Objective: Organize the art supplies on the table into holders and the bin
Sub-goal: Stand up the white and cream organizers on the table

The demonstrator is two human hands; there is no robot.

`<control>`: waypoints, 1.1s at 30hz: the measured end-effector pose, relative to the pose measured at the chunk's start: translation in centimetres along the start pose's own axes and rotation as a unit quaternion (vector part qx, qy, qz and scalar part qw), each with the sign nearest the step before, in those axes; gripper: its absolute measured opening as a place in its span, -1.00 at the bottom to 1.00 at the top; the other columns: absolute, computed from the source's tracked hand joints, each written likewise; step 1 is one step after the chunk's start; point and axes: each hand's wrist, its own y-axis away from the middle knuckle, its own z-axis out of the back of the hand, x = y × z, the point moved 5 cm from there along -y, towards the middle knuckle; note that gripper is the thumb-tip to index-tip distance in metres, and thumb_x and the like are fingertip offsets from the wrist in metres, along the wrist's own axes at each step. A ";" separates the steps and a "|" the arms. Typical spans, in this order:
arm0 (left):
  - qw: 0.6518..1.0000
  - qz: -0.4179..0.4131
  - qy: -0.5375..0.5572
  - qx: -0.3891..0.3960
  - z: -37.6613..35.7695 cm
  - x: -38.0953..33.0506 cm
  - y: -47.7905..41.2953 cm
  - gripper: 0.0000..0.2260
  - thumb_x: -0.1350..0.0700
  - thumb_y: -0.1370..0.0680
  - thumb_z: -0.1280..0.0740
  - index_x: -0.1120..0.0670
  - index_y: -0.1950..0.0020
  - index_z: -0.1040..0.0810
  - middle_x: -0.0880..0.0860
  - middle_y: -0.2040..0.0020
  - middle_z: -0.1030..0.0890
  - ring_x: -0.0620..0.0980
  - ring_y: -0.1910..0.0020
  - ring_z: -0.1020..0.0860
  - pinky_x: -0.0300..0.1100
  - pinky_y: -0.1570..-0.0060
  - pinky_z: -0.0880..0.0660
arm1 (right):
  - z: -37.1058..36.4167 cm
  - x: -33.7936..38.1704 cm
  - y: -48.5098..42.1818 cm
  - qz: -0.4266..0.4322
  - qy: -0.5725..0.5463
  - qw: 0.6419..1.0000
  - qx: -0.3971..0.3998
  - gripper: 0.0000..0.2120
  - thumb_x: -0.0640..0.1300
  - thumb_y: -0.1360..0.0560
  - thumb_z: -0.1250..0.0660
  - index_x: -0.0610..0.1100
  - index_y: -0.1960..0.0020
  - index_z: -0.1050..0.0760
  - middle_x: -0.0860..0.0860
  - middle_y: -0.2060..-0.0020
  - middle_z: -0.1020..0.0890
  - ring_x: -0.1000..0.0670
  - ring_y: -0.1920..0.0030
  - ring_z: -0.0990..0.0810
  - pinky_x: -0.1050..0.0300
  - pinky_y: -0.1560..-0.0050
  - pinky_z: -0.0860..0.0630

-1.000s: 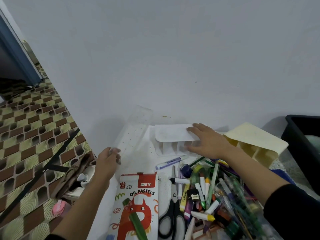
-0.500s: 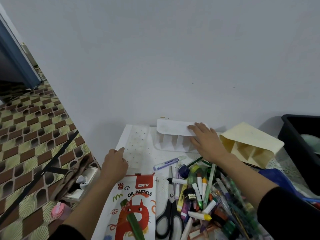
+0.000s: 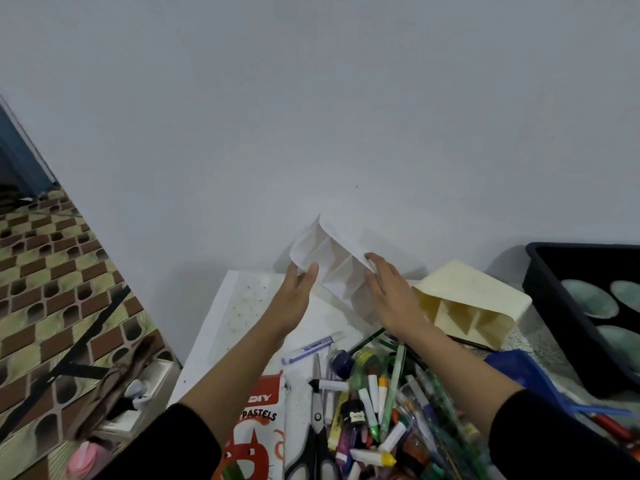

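The white divided holder [image 3: 332,268] is at the rear of the white table [image 3: 214,334], close to the wall and held tilted, with its upper end clear of the table; whether its lower end touches the surface is hidden by the hands. The left hand [image 3: 298,292] grips the rounded lower-left rim, with the thumb on the near edge and the fingers curled behind it. The right hand [image 3: 391,296] lies against the opposite long wall, its fingers nearly straight and close together; whether its thumb hooks under that wall cannot be told. One hand on each long side gives control of rotation, which suggests the holder is being turned to stand on its base. Its long axis runs diagonally, from the upper end near the wall down towards the right hand. The open face, showing several compartments split by dividers, points towards the camera and slightly left, so nothing can be loaded yet. A cream divided holder [image 3: 471,299] lies on its side just right of the right hand, open face forward. The black bin [image 3: 540,289] stands at the far right. The pile of markers and pens [image 3: 381,403], the scissors [image 3: 317,427] and the oil pastels box [image 3: 256,427] lie unsorted in front.
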 end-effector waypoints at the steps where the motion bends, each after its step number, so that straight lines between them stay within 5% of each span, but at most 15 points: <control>1: 0.999 -0.011 0.037 -0.014 -0.5 -0.8 -0.5 -0.57 -0.27 -0.64 -0.11 -0.26 -0.49 -0.19 -0.12 -0.43 -0.40 0.01 -0.42 -0.40 0.13 -0.43 -0.35 | 0.2 -0.1 0.0 -0.009 -0.019 1.000 -0.007 -0.60 -0.01 -0.72 -0.02 0.03 -0.55 -0.20 -0.05 -0.42 -0.42 -0.11 -0.34 -0.46 -0.09 -0.32 -0.40; 4: 0.993 -0.063 0.084 -0.048 -1.6 -2.0 -1.7 -0.72 -0.11 -0.68 -0.18 -0.27 -0.39 -0.27 -0.08 -0.31 -0.54 -0.07 -0.24 -0.53 0.00 -0.29 -0.47 | 0.2 -0.5 0.1 -0.023 -0.059 0.998 0.010 -0.55 -0.01 -0.72 0.00 0.02 -0.60 -0.10 -0.01 -0.50 -0.34 -0.06 -0.43 -0.39 0.10 -0.34 -0.33; 6: 0.992 -0.090 0.076 -0.040 -2.4 -2.3 -2.3 -0.65 -0.06 -0.68 -0.20 -0.31 -0.45 -0.27 -0.10 -0.30 -0.55 -0.10 -0.27 -0.54 -0.02 -0.25 -0.51 | -0.4 -0.7 -0.1 -0.034 -0.088 0.995 0.040 -0.50 -0.04 -0.72 -0.03 0.00 -0.62 0.01 -0.04 -0.50 -0.36 -0.10 -0.42 -0.41 0.02 -0.40 -0.36; 10: 0.990 -0.133 -0.018 -0.044 -3.2 -1.7 -2.8 -0.60 0.00 -0.67 -0.23 -0.44 -0.39 -0.27 -0.23 -0.29 -0.52 -0.17 -0.34 -0.48 0.05 -0.31 -0.50 | -0.7 -1.3 -0.1 -0.069 -0.132 0.988 0.048 -0.45 -0.23 -0.69 -0.09 -0.02 -0.59 0.05 -0.01 -0.18 -0.52 -0.07 -0.11 -0.54 0.15 -0.04 -0.46; 14: 0.981 -0.162 -0.098 -0.050 -3.4 -0.3 -2.3 -0.61 -0.04 -0.68 -0.20 -0.28 -0.51 -0.31 -0.43 -0.10 -0.55 -0.27 -0.13 -0.58 0.00 -0.21 -0.57 | -0.6 -1.4 0.4 -0.060 -0.136 0.987 0.062 -0.48 -0.21 -0.69 -0.10 -0.05 -0.57 0.03 -0.01 -0.14 -0.50 0.00 -0.05 -0.51 0.38 0.13 -0.40; 20: 0.984 -0.132 -0.096 -0.067 -3.6 -0.3 -2.0 -0.62 -0.06 -0.68 -0.20 -0.19 -0.51 -0.38 -0.25 -0.12 -0.63 -0.16 -0.16 -0.59 0.01 -0.22 -0.56 | 0.2 -1.3 0.3 -0.072 -0.100 0.990 0.076 -0.48 -0.16 -0.67 -0.19 -0.07 -0.56 -0.07 -0.12 -0.23 -0.57 -0.16 -0.19 -0.58 0.11 -0.06 -0.47; 25: 0.990 -0.066 -0.103 -0.064 -3.3 0.3 -1.3 -0.51 -0.16 -0.62 -0.26 -0.05 -0.53 -0.35 -0.01 -0.37 -0.55 -0.05 -0.29 -0.54 -0.02 -0.35 -0.44 | 5.3 -1.0 1.8 -0.024 0.016 1.000 -0.003 -0.64 -0.17 -0.60 -0.27 -0.09 -0.39 -0.45 -0.08 -0.24 -0.58 -0.03 -0.19 -0.58 -0.01 -0.20 -0.54; 27: 0.990 -0.048 -0.111 -0.067 -3.8 0.7 -0.2 -0.52 -0.14 -0.64 -0.24 -0.03 -0.53 -0.33 -0.04 -0.35 -0.53 -0.12 -0.17 -0.54 -0.29 -0.17 -0.43 | 8.0 -1.5 3.0 0.018 0.085 0.993 -0.075 -0.73 -0.19 -0.58 -0.26 -0.10 -0.26 -0.54 -0.03 -0.12 -0.61 -0.01 -0.10 -0.58 0.00 -0.10 -0.53; 29: 0.991 -0.045 -0.085 -0.096 -4.2 1.1 1.0 -0.63 -0.11 -0.65 -0.23 -0.04 -0.43 -0.38 -0.02 -0.23 -0.58 -0.13 0.00 -0.58 -0.48 0.22 -0.44 | 10.1 -2.6 4.1 0.042 0.143 0.981 -0.124 -0.77 -0.21 -0.56 -0.29 -0.12 -0.19 -0.58 -0.02 -0.06 -0.61 -0.05 -0.09 -0.55 0.01 -0.08 -0.51; 31: 0.989 -0.050 -0.057 -0.127 -4.5 1.6 2.0 -0.79 -0.08 -0.65 -0.24 -0.05 -0.24 -0.43 0.00 -0.08 -0.60 -0.06 0.10 -0.61 -0.41 0.35 -0.44 | 11.6 -3.9 4.8 0.042 0.193 0.970 -0.144 -0.78 -0.18 -0.54 -0.33 -0.12 -0.17 -0.58 -0.04 -0.05 -0.61 -0.11 -0.13 -0.52 -0.02 -0.10 -0.48; 33: 0.987 -0.062 -0.052 -0.139 -5.1 1.6 2.4 -0.90 -0.04 -0.65 -0.24 -0.03 -0.07 -0.46 -0.01 0.05 -0.60 0.03 0.14 -0.62 -0.26 0.27 -0.46 | 12.8 -5.6 4.9 0.013 0.239 0.962 -0.132 -0.71 -0.07 -0.52 -0.36 -0.09 -0.23 -0.56 -0.06 -0.11 -0.59 -0.14 -0.21 -0.48 -0.06 -0.17 -0.45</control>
